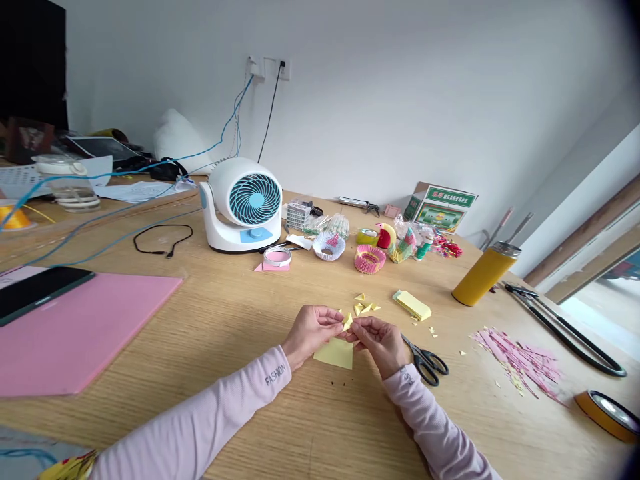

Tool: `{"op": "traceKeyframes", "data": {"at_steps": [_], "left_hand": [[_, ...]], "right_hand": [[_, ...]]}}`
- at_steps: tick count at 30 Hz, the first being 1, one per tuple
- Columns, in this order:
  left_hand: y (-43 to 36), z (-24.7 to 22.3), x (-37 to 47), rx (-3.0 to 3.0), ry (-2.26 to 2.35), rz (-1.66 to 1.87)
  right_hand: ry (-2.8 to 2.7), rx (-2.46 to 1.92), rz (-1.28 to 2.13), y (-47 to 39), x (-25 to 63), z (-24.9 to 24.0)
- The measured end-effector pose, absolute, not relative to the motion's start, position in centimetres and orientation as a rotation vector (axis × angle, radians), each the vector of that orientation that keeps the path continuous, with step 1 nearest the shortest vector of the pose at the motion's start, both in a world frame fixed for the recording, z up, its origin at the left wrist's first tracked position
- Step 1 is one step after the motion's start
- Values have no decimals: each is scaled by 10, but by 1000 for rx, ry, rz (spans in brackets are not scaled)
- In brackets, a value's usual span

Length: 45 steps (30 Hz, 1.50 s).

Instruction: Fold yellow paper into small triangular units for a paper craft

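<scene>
Between my two hands is a small folded piece of yellow paper (347, 323). My left hand (316, 331) pinches it from the left, and my right hand (379, 340) has its fingertips closed on its right side. Below my hands a flat yellow paper sheet (336, 355) lies on the table, partly covered by them. Just beyond my fingers are several small folded yellow paper triangles (364, 308). Black-handled scissors (428, 362) rest beside my right wrist, blades pointing away. A stack of yellow paper strips (413, 305) lies farther right.
A white fan (243, 203) stands at the back. Near it sit a white paper basket (329, 246) and a pink paper basket (370, 259). On the right are a yellow tumbler (485, 275), pink paper scraps (520, 360) and a tape roll (607, 415). Pink sheets (110, 333) lie left.
</scene>
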State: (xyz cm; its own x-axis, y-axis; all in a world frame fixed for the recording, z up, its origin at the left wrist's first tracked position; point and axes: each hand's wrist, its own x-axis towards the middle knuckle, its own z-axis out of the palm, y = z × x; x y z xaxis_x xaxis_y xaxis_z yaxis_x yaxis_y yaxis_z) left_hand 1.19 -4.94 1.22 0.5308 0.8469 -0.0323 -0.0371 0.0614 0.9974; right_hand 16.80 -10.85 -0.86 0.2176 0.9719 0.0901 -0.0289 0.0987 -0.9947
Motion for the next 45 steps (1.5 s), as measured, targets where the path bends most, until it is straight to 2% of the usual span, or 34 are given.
{"op": "traceKeyframes", "data": {"at_steps": [9, 15, 28, 45], "left_hand": [[-49, 16, 11, 1607, 627, 865], [-52, 23, 7, 1435, 539, 776], [-52, 23, 8, 1178, 540, 731], [-55, 21, 12, 1345, 666, 881]], "right_hand": [[-944, -1096, 1009, -109, 166, -6], [-913, -1007, 1092, -112, 165, 2], [-886, -1015, 1196, -115, 163, 8], [-993, -1060, 1095, -113, 162, -3]]}}
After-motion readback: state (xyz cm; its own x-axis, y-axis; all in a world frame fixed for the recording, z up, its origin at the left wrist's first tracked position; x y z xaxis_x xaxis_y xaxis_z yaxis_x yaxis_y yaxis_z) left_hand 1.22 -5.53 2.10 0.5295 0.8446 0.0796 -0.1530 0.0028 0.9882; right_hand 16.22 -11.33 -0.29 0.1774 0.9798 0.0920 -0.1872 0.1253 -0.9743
